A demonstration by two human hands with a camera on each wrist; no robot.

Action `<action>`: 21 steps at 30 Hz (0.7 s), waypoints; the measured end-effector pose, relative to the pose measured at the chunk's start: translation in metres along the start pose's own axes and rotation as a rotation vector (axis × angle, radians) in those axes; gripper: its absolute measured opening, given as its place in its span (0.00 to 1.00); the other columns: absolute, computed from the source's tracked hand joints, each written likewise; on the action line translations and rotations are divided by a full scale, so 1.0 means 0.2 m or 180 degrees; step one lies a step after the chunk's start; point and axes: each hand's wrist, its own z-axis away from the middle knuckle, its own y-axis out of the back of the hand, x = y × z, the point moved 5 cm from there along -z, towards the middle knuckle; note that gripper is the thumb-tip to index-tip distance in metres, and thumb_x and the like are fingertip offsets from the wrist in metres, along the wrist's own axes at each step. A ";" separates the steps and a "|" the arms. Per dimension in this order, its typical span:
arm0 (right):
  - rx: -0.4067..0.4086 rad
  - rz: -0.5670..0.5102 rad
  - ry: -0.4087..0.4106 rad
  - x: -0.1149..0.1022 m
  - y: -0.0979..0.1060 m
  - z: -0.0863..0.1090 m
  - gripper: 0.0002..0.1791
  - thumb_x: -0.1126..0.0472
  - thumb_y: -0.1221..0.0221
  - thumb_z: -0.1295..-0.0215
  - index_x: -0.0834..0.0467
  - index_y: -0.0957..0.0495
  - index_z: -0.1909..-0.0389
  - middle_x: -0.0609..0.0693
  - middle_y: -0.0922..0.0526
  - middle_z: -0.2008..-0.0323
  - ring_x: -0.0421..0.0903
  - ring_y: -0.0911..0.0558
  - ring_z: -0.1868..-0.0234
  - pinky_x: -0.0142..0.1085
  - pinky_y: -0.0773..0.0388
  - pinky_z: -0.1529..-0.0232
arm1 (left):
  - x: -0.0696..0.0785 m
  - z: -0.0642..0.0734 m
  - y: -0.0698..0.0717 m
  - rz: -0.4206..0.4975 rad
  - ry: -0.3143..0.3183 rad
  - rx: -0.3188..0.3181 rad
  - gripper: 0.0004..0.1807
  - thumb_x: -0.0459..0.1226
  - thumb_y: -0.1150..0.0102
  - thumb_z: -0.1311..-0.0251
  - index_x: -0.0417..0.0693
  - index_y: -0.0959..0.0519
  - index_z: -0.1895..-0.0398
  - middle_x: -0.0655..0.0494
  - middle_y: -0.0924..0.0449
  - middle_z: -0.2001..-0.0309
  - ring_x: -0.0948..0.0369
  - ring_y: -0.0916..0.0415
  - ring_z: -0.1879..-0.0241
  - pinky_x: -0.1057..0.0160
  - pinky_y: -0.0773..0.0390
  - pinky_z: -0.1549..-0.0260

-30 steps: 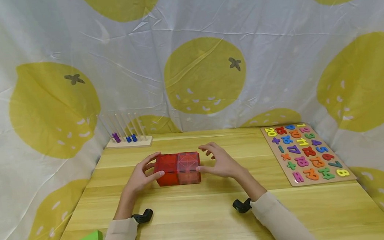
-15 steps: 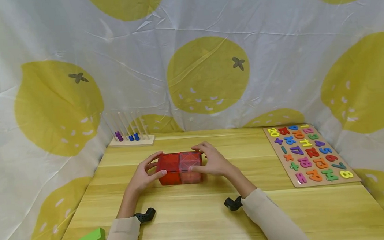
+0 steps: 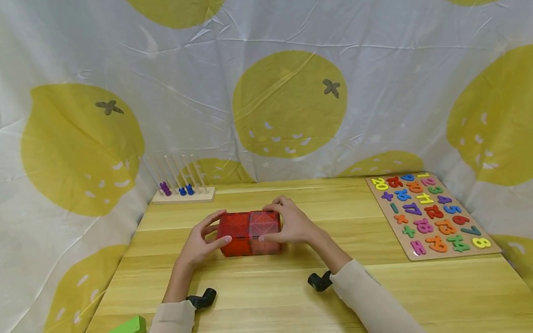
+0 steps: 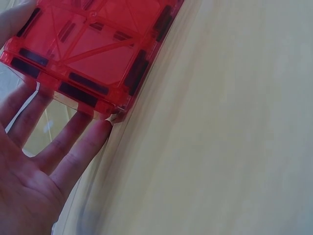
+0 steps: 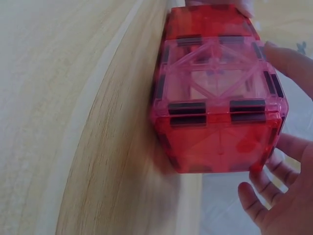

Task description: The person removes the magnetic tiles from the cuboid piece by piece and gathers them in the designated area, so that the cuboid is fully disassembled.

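Head view: two see-through blocks sat side by side at the middle of the frame, touching each other; whether they rested on the table (image 3: 266, 309) or were slightly lifted, I could not tell.
Left hand (image 3: 197, 246): it gripped the outer end of the red block (image 3: 233, 225), the thumb on the near side and the rather straight fingers reaching round the end.
Red block: it had dark strips along its edges, perhaps magnets, as the left wrist view showed.
Pink block (image 3: 264, 222): it was just right of the red block, and the seam looked well closed.
Right hand (image 3: 295, 226): its thumb and bent index finger pinched the pink block from near and far sides; the other fingers were loosely curled, and I could not tell if all touched.
Good grip: light, equal pressure from both ends seemed best, with both hands level; a twist could open the seam, and hard squeezing could bend the thin walls.
Green block (image 3: 126, 332): it lay at the lower left, beside the left sleeve, which could push it.
Bead rack (image 3: 181, 198): it stood at the upper left, behind the left hand.
Number board (image 3: 495, 250): it lay at the right, well apart from the right hand.
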 end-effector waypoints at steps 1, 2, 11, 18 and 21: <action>-0.0008 0.0044 0.0009 0.00 0.00 0.00 0.45 0.33 0.27 0.51 0.50 0.23 0.33 0.49 0.30 0.43 0.48 0.30 0.43 0.44 0.23 0.45 | 0.00 0.00 0.00 0.0001 -0.0001 0.0002 0.40 0.38 0.29 0.37 0.51 0.35 0.22 0.49 0.36 0.23 0.37 0.31 0.31 0.56 0.17 0.42; -0.0008 0.0079 0.0027 -0.01 0.00 0.00 0.45 0.34 0.26 0.51 0.50 0.23 0.34 0.49 0.30 0.42 0.48 0.30 0.43 0.44 0.23 0.45 | 0.00 0.00 0.00 0.0007 0.0002 0.0002 0.40 0.38 0.29 0.37 0.51 0.35 0.22 0.49 0.36 0.23 0.37 0.31 0.31 0.57 0.17 0.43; 0.0053 0.0416 0.0168 -0.04 0.01 -0.05 0.40 0.35 0.25 0.55 0.52 0.17 0.41 0.47 0.24 0.50 0.46 0.30 0.48 0.39 0.26 0.52 | -0.01 0.00 0.00 0.0042 -0.0001 0.0064 0.40 0.35 0.29 0.37 0.46 0.34 0.23 0.46 0.34 0.25 0.38 0.29 0.33 0.63 0.16 0.47; 0.0009 0.0217 0.0057 -0.03 0.01 -0.06 0.40 0.36 0.24 0.57 0.52 0.18 0.43 0.47 0.24 0.52 0.45 0.29 0.48 0.38 0.25 0.52 | 0.00 -0.01 0.00 0.0070 -0.0052 0.0025 0.39 0.34 0.30 0.37 0.45 0.35 0.23 0.43 0.35 0.25 0.37 0.29 0.34 0.61 0.15 0.48; 0.0019 0.0164 0.0039 -0.02 0.01 -0.05 0.40 0.36 0.24 0.57 0.52 0.18 0.43 0.46 0.24 0.52 0.44 0.29 0.48 0.38 0.24 0.52 | 0.00 -0.01 -0.01 0.0095 -0.0020 0.0009 0.40 0.35 0.29 0.38 0.46 0.34 0.23 0.45 0.35 0.24 0.37 0.30 0.33 0.61 0.15 0.47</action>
